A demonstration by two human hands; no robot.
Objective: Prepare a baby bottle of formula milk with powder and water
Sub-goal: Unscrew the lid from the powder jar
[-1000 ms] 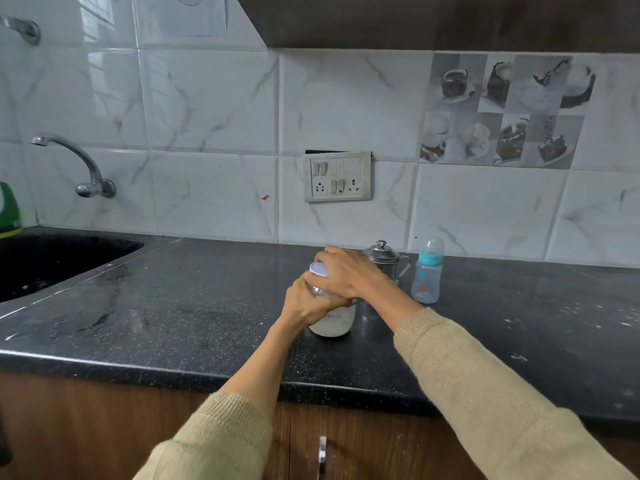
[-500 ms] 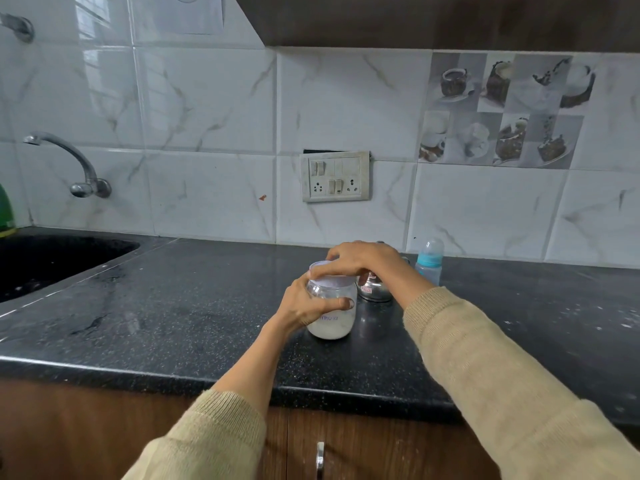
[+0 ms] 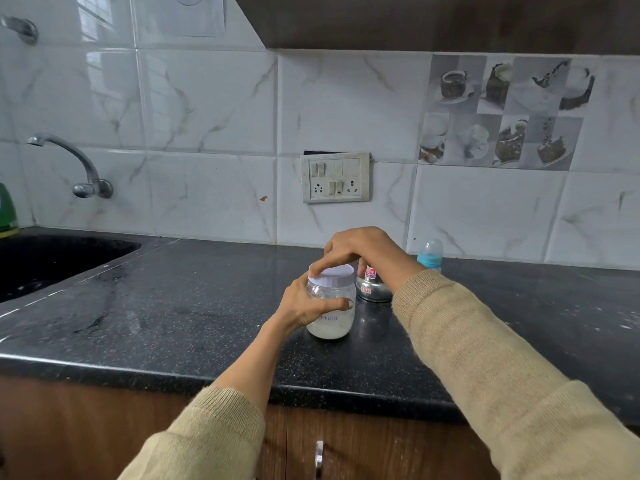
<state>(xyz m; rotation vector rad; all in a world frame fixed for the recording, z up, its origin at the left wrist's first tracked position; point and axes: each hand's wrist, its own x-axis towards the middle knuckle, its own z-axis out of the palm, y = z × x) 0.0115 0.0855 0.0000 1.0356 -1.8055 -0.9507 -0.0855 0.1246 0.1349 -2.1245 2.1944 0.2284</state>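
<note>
Black countertop (image 3: 173,306): upright powder jar (image 3: 332,313) in left hand (image 3: 304,306) grip, right hand (image 3: 356,247) fingertips around its lid (image 3: 334,275).

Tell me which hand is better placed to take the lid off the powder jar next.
The right hand: its fingertips already sit on the lid from above, while the left hand wraps the jar body, steadying it on the counter.

Both arms reach in from the bottom of the frame toward centre, in beige knit sleeves, the left pushed up the forearm. Left hand (image 3: 304,306) at centre, fingers wrapped round the side of a clear plastic jar of white powder (image 3: 331,315), thumb across its front. Right hand (image 3: 360,245) just above, wrist arched, fingertips (image 3: 317,270) pinching the rim of the jar's pale lilac lid (image 3: 334,274).
</note>
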